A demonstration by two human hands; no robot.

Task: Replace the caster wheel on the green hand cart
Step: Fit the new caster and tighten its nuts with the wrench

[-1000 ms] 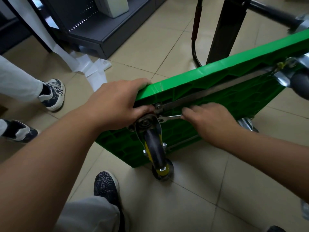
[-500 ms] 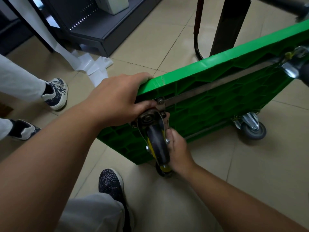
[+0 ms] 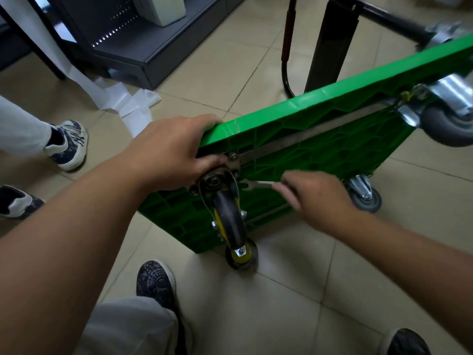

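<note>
The green plastic hand cart [image 3: 332,139] stood tipped on its long edge on the beige tiled floor [image 3: 307,290], with its ribbed underside turned toward the wearer. At the near upper corner sat the caster wheel with black tyre and yellow hub [image 3: 227,219], hanging down from its round steel mounting plate [image 3: 217,179].

The left hand [image 3: 174,149] gripped that corner, its fingers [image 3: 204,120] curled over the green rim and the thumb pressed in just beside the plate. The right hand [image 3: 314,198] was clenched round the handle of a thin silver open-ended spanner [image 3: 258,185], whose head reached in at the plate's right edge. Whether it sat squarely on a nut could not be told.

The deck looked stiff and bulky rather than heavy. On edge it was likely to topple or roll, so the rim at the corner seemed the sound place to steady it. The caster probably carried real weight in its steel fork and would swivel freely. It was best held by the fork or plate, not the tyre, once the bolts loosened. The slim spanner looked apt to slip off under force.
</note>
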